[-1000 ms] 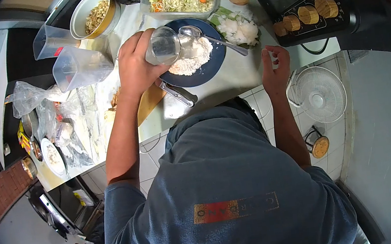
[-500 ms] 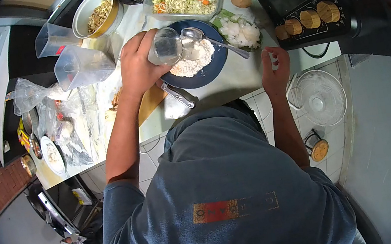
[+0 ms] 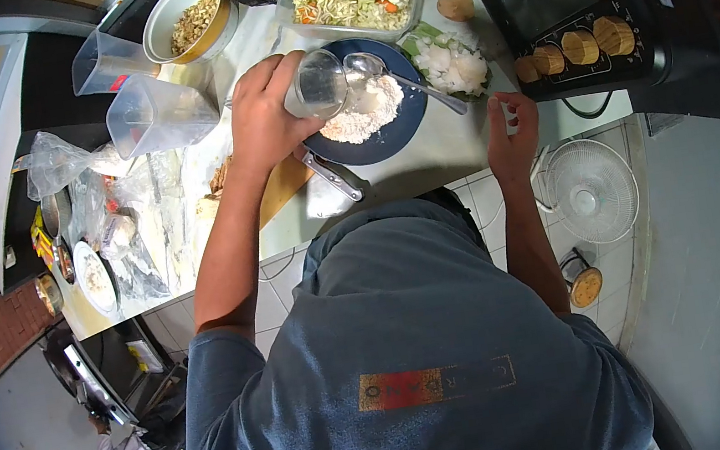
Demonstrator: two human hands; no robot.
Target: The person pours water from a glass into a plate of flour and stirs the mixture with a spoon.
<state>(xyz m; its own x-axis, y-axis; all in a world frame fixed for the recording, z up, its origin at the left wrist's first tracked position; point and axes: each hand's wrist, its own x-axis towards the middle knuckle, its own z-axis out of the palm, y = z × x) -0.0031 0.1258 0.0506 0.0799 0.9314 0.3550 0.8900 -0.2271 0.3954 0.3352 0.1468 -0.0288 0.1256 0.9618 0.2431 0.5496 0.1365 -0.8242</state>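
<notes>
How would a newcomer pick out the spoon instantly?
On the light counter, find the dark blue plate holding pale powder. The spoon lies across it, handle jutting past the right rim. Its rounded metal bowl sets it apart from the knife beside the plate and the clear glass in the left hand.

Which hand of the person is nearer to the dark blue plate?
Left. The left hand is at the left edge of the plate, holding a tilted glass over it; the right hand is apart, to the right.
</notes>
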